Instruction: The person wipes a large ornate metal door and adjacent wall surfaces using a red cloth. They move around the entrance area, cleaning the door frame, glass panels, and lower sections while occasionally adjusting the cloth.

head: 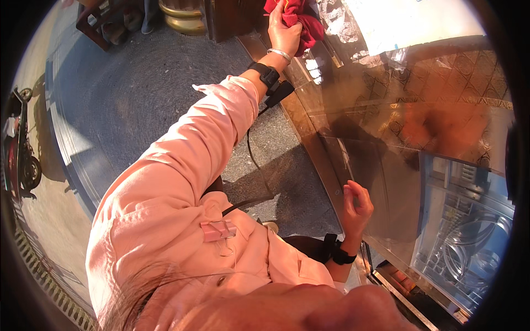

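My left hand [283,35] reaches far forward and grips a bunched red cloth [311,35] at the wooden edge of a glossy brown panel [372,202]. On that wrist are a silver bangle and a black strap. My right hand [358,209] is held low beside the panel, fingers loosely curled and thumb slightly apart, with nothing visible in it. Whether it touches the panel is unclear. The panel mirrors an orange shape and a gold lattice pattern [459,70]. A white sheet [418,20] lies at the top right, beside crumpled clear plastic [337,18].
A black cable [252,155] runs from a black device [280,93] under my left forearm to my shirt. Grey speckled flooring [165,74] extends leftward. A gold-coloured rounded base [182,18], a wooden stool [89,25] and a person's foot [147,28] are ahead; a scooter [25,161] stands far left.
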A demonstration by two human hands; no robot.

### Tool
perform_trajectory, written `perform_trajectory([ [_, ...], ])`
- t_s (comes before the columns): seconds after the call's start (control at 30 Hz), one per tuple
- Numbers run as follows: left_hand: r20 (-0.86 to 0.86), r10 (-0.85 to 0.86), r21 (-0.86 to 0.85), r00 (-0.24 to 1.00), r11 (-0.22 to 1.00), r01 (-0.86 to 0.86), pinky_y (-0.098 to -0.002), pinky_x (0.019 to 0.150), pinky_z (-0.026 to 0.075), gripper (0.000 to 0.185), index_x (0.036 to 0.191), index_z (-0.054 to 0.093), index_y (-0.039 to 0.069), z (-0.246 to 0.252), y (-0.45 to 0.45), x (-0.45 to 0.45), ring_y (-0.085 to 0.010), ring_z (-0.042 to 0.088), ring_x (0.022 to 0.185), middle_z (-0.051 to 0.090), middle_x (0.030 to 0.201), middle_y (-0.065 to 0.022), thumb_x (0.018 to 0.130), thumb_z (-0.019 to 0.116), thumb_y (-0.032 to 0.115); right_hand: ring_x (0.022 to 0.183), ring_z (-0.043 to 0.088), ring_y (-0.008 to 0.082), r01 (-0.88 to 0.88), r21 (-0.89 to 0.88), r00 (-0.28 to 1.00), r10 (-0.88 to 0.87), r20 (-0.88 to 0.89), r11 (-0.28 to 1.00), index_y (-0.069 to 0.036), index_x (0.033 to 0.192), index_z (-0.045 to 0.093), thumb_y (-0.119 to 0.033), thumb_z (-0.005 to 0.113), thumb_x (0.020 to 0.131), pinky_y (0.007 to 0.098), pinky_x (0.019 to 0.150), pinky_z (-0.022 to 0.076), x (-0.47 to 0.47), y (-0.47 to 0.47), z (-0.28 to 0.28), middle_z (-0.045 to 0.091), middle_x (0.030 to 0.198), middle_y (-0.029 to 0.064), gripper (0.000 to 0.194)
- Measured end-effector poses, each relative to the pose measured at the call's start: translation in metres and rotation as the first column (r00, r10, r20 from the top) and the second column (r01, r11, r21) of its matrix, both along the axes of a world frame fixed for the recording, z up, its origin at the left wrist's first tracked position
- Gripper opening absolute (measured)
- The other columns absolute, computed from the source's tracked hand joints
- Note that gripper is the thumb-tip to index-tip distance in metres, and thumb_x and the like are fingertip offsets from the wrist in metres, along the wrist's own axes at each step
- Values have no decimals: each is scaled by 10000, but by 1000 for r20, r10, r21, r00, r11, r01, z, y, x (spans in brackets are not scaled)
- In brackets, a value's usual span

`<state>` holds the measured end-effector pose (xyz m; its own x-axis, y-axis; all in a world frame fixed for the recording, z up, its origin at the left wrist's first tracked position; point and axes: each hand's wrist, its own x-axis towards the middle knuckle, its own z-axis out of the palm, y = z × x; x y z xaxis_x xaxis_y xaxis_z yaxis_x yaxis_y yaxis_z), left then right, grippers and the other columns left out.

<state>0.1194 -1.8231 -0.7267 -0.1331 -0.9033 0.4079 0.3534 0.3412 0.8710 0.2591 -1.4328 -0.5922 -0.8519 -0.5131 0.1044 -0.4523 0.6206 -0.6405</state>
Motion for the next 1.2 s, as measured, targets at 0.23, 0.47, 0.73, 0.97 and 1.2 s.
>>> perform_trajectory([
  [0.23,319,-132,65,938,991,118,-327,920,448,487,1182,564,27,-38,14,-5,-304,584,1059,607,1130,-174,711,661,103,808,621,124,104,-24,982,-99,158,994,-15,1007,652,3,615,847,243,734,479,9,7,13,653,862,64,165],
  [0.47,210,-319,236,924,934,269,-270,876,466,506,1190,584,42,-72,31,34,-187,580,1058,617,1136,-129,690,600,-27,778,629,142,46,8,996,-46,82,999,-21,1002,651,17,612,835,240,693,479,7,-12,10,637,843,87,176],
  [0.73,522,16,-240,853,962,130,-367,949,436,557,1203,531,-20,-16,-39,-11,-376,537,1077,548,1199,-204,657,619,46,764,626,140,75,37,988,-79,131,996,-23,998,652,10,610,839,239,687,473,17,-3,18,639,830,80,167],
  [0.97,523,-379,44,763,906,420,-351,940,442,599,1248,535,71,-96,35,32,-328,564,1070,581,1157,-187,658,616,15,752,621,135,-17,45,994,13,107,999,-24,997,650,-16,628,834,240,689,472,6,-35,10,640,815,73,165],
  [1.2,495,-205,163,844,976,142,-353,898,476,623,1290,453,-20,-121,-64,-2,-353,585,1019,586,1098,-237,697,632,47,761,619,130,102,137,977,-126,174,985,-35,1008,657,-9,625,827,240,696,472,21,2,15,643,847,69,186],
])
